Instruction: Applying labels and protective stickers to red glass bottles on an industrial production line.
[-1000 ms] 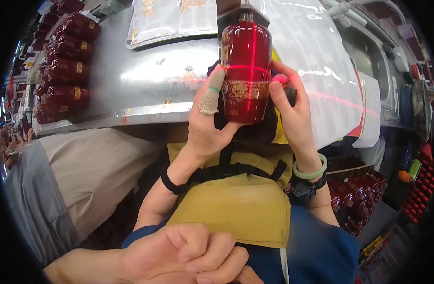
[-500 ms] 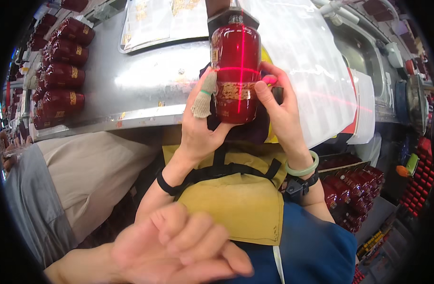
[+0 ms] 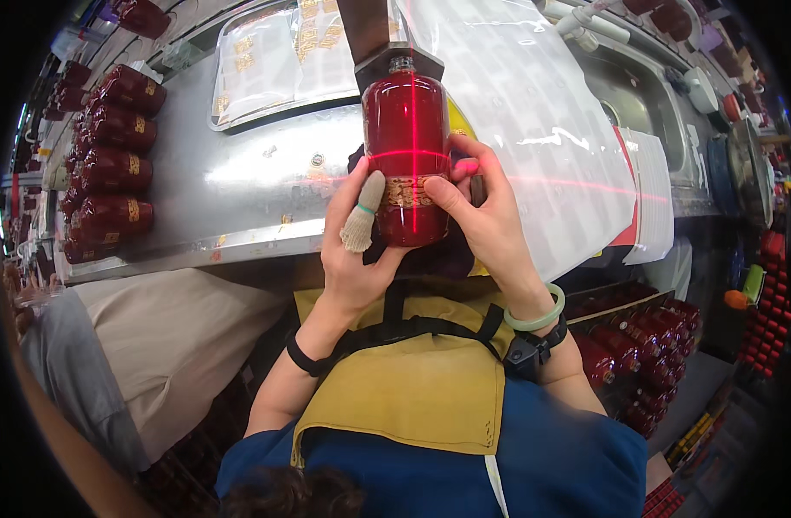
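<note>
Seen from above, looking down at two hands over a steel workbench (image 3: pixel 240 190).

At centre, a dark red glass bottle (image 3: pixel 406 129) standing upright at the near edge of the bench, crossed by a thin red laser line (image 3: pixel 576 186) running sideways and another running down its length. Around its lower part, a gold patterned label band (image 3: pixel 408 192).

Left hand (image 3: pixel 354 259) curled against the bottle's left side, thumb in a knitted finger cot (image 3: pixel 362 223) pressed on the band, palm cupping the base. Right hand (image 3: pixel 486 226) wrapped around the right side, thumb lying on the band, fingertips at the bottle's far side. Both hands closed on the bottle. A black wristband (image 3: pixel 302 356) on the left wrist; a pale green bangle (image 3: pixel 535 316) and a dark watch (image 3: pixel 528 354) on the right.

Far left on the bench, a row of finished red bottles (image 3: pixel 110 164) lying on their sides. Behind, a clear sheet of gold labels (image 3: pixel 274 65). To the right, a large sheet of clear plastic (image 3: pixel 533 129) draped over the bench, a stack of white paper (image 3: pixel 652 194) at its right edge.

Near, a yellow apron (image 3: pixel 412 388) over a blue top. Lower right, crates of more red bottles (image 3: pixel 637 354) beneath the bench. At left, another person's beige clothing (image 3: pixel 154 345).
</note>
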A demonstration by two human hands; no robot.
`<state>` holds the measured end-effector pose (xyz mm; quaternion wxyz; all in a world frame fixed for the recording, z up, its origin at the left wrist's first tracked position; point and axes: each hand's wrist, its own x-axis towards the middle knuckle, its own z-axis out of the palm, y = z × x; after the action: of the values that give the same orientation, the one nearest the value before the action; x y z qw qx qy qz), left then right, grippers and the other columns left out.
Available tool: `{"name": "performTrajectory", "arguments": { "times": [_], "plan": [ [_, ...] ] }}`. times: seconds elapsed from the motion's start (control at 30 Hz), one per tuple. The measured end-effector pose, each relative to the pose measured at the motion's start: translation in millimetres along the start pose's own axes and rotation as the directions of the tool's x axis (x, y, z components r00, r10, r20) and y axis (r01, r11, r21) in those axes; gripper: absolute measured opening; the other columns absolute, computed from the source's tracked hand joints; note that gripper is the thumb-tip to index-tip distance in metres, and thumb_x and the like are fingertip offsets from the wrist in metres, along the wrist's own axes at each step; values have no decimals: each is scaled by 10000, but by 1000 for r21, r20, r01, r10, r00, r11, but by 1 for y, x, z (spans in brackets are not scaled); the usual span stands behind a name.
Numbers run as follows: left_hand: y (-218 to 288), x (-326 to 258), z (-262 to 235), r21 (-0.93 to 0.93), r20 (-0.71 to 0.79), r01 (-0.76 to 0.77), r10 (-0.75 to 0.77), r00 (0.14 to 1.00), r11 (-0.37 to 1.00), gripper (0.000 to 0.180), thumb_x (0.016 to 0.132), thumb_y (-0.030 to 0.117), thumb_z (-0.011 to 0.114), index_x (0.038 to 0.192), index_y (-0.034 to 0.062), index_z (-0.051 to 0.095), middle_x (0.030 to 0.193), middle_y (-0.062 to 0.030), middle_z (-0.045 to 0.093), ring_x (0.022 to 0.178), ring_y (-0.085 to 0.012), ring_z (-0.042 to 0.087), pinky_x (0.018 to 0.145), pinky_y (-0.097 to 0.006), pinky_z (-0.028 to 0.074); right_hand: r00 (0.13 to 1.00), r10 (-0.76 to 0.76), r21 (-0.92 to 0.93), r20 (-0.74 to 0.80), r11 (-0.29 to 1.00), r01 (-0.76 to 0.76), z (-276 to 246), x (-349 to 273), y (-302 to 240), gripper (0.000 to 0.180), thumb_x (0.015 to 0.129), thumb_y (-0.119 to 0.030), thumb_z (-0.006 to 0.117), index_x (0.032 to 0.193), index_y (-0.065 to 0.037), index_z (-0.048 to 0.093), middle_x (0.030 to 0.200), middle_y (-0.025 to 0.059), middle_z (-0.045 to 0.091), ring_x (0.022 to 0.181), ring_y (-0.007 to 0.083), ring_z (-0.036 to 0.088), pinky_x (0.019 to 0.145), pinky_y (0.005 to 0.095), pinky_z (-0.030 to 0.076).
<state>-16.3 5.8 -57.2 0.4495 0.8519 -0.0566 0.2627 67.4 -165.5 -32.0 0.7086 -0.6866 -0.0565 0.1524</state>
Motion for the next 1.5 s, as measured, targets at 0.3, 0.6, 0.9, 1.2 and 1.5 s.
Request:
{"name": "performTrajectory", "arguments": {
  "times": [0.3, 0.6, 0.9, 1.2, 1.5],
  "plan": [
    [4, 13, -7, -289, -5, 158, -167, 986, 944, 780, 942, 321, 753, 1547, -28, 406, 1573, -223, 452, 1453, -314, 449, 1179, -410, 369, 1000, 12, -43, 0, 999, -12, 0, -2, -7, 731, 873, -290, 863, 1426, 20, 499, 946, -34, 456, 730, 30, 394, 647, 186, 378],
    [19, 31, 0, -638, 253, 506, -463, 850, 580, 647, 1081, 118, 530, 1639, 38, 213, 1586, -121, 418, 1399, -202, 472, 1176, -375, 373, 1000, 5, -55, -12, 998, -6, 3, -1, -8, 709, 870, -273, 866, 1411, 14, 510, 948, -39, 448, 730, 30, 385, 648, 181, 368],
    [22, 32, -5, -671, 299, 526, -459, 837, 522, 664, 1073, 86, 516, 1648, 45, 185, 1647, -133, 336, 1464, -214, 402, 1209, -384, 332, 1000, 6, -41, -17, 999, -7, 3, -1, -9, 703, 871, -266, 863, 1408, 16, 509, 945, -38, 453, 733, 28, 391, 647, 179, 369],
    [16, 29, -4, -724, 250, 505, -503, 827, 470, 577, 1120, 211, 449, 1619, -3, 255, 1588, -140, 416, 1438, -196, 419, 1200, -352, 320, 999, 36, -25, -3, 999, -36, 2, -1, -11, 728, 858, -280, 873, 1411, 21, 508, 939, -36, 464, 737, 33, 401, 648, 184, 374],
    [10, 27, -4, -715, 278, 495, -449, 849, 494, 616, 1106, 189, 443, 1625, -28, 192, 1626, -152, 356, 1484, -224, 370, 1229, -379, 278, 986, -122, -127, -113, 986, 107, 13, -10, -18, 366, 864, -153, 859, 1113, -42, 614, 848, -50, 533, 707, 14, 440, 611, 175, 373]
  ]
}}
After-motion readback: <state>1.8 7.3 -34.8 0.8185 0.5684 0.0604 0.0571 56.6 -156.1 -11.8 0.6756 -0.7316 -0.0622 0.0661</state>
